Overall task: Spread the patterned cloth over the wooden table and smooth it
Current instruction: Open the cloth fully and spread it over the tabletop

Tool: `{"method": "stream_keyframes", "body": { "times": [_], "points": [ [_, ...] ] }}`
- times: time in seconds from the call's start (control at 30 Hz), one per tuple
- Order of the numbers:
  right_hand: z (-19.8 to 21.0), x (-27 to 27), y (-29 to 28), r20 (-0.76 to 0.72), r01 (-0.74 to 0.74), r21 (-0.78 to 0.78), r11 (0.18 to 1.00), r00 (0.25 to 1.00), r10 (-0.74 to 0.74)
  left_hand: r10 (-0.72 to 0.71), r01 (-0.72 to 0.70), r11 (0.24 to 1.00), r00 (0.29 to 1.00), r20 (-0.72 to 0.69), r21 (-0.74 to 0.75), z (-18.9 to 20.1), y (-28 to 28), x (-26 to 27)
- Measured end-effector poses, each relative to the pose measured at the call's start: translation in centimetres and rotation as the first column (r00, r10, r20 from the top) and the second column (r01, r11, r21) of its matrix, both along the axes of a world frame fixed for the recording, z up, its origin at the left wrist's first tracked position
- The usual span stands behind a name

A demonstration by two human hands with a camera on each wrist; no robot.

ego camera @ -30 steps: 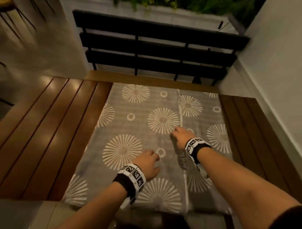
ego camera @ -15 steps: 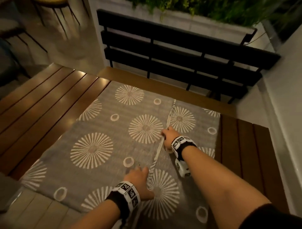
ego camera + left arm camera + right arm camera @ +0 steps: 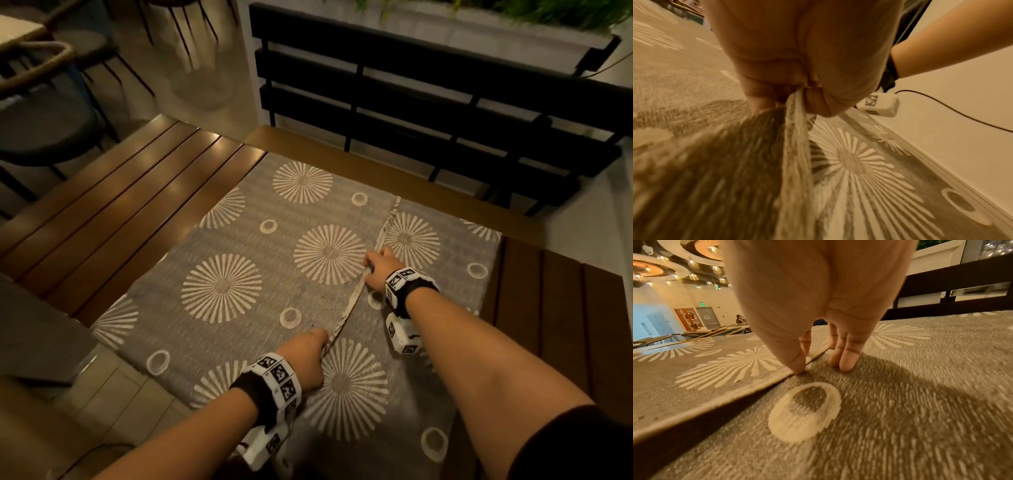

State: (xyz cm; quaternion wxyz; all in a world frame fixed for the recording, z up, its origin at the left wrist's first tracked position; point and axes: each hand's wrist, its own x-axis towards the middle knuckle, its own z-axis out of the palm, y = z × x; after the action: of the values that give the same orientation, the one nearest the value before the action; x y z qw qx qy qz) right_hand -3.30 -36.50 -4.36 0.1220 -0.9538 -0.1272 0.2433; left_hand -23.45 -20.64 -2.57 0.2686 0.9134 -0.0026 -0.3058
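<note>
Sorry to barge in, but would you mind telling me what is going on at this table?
A person is laying a grey patterned cloth on a wooden slatted table. The cloth is folded over itself. The left hand pinches the pale hem of the upper layer near the front, and the right hand holds that hem farther along. The table's left part is bare.

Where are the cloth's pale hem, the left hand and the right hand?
pale hem [image 3: 356, 297], head view, stretch between the hands.
left hand [image 3: 306, 359], head view, back of hand.
right hand [image 3: 379, 270], head view, back of hand.

cloth [image 3: 246, 274] on table [image 3: 137, 192] | railing [image 3: 428, 92] behind table
</note>
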Motion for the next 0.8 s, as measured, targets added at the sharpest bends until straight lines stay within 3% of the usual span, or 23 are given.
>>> {"method": "stream_keyframes", "body": {
  "times": [0.17,0.27,0.33,0.43,0.57,0.7,0.8],
  "points": [
    [-0.5,-0.2,-0.5,0.019,0.022,0.066,0.998,1.000,-0.024,-0.268,0.263,0.963,0.959,0.093,0.058,0.3,-1.3,-2.2],
    [-0.9,-0.4,-0.7,0.067,0.026,0.116,0.993,0.997,-0.033,-0.152,0.160,0.986,0.975,0.164,-0.037,0.4,-1.1,-2.4],
    [-0.8,-0.4,-0.6,0.091,0.027,0.097,0.995,0.995,-0.036,-0.158,0.173,0.981,0.974,0.160,-0.083,0.4,-1.0,-2.8],
    [-0.4,-0.1,-0.1,0.077,0.031,0.048,0.998,0.996,-0.034,-0.209,0.210,0.978,0.975,0.073,-0.009,-0.2,-0.3,-3.7],
    [-0.1,0.4,0.3,0.052,0.050,-0.009,0.999,0.997,-0.049,-0.103,0.103,0.995,0.995,0.006,0.003,0.5,1.9,-3.6],
    [0.3,1.5,1.4,0.000,0.059,-0.070,0.996,0.998,-0.060,-0.132,0.139,0.985,0.989,-0.073,0.102,0.9,4.4,-3.2],
    [-0.3,2.1,1.6,0.002,0.065,-0.061,0.996,0.998,-0.065,-0.061,0.066,0.995,0.996,-0.060,0.080,0.1,5.7,-3.4]
  ]
}}
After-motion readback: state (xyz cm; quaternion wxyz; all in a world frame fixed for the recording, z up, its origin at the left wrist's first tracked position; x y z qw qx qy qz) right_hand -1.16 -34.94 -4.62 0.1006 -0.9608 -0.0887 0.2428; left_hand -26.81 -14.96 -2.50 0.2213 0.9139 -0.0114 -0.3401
